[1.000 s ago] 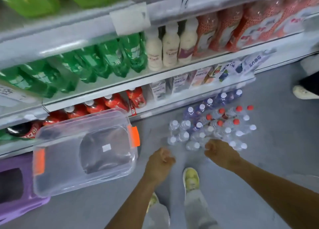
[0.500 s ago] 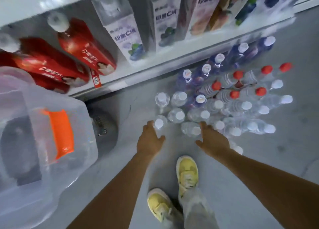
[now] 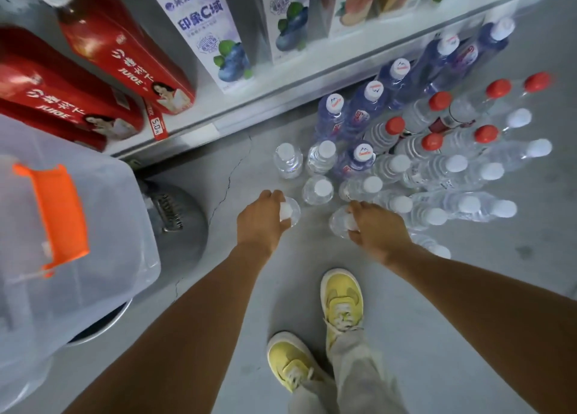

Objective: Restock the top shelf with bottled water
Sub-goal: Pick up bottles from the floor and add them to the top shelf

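Several water bottles stand on the grey floor [image 3: 468,304] below the bottom shelf: small clear ones with white caps [image 3: 318,190], blue-tinted ones [image 3: 359,157] and red-capped ones [image 3: 395,126]. My left hand [image 3: 259,223] grips the neck of a small white-capped bottle [image 3: 290,210] at the near left of the group. My right hand [image 3: 379,231] grips another small white-capped bottle [image 3: 340,223] at its cap. Both bottles stand upright on the floor. The top shelf is out of view.
A clear plastic bin with an orange latch [image 3: 53,214] sits at the left on a round grey base [image 3: 184,223]. The bottom shelf holds red juice bottles [image 3: 125,54] and blueberry cartons [image 3: 212,32]. My yellow shoes [image 3: 342,298] stand behind the bottles.
I have bent lower toward the floor. Both hands went from hovering over the bottles to closing round one small bottle each.
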The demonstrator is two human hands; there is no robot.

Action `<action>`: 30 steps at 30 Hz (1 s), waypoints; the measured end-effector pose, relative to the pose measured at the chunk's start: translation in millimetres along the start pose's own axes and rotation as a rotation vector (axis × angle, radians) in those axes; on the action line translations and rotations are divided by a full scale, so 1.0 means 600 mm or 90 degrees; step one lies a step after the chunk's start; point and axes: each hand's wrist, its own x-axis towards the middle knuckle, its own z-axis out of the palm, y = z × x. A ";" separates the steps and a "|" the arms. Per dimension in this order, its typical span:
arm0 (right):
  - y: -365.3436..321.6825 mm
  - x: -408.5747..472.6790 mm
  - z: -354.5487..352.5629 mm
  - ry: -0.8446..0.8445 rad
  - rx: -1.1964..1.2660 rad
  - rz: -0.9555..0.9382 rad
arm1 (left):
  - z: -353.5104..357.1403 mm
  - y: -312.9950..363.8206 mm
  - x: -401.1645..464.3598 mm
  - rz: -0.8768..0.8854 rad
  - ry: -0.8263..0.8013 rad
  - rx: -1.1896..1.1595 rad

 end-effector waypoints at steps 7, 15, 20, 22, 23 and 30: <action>-0.034 -0.145 -0.125 0.074 0.172 -0.022 | -0.122 0.019 -0.159 -0.052 0.046 -0.163; -0.088 -0.357 -0.369 0.239 0.356 -0.089 | -0.342 0.062 -0.381 -0.026 0.180 -0.463; -0.122 -0.496 -0.567 0.320 0.380 -0.166 | -0.521 0.095 -0.509 0.048 0.300 -0.578; -0.139 -0.545 -0.647 0.334 0.385 -0.228 | -0.599 0.105 -0.555 0.082 0.337 -0.546; -0.148 -0.567 -0.685 0.336 0.394 -0.253 | -0.637 0.110 -0.578 0.103 0.352 -0.532; -0.213 -0.723 -0.911 0.380 0.515 -0.384 | -0.851 0.148 -0.727 0.173 0.420 -0.658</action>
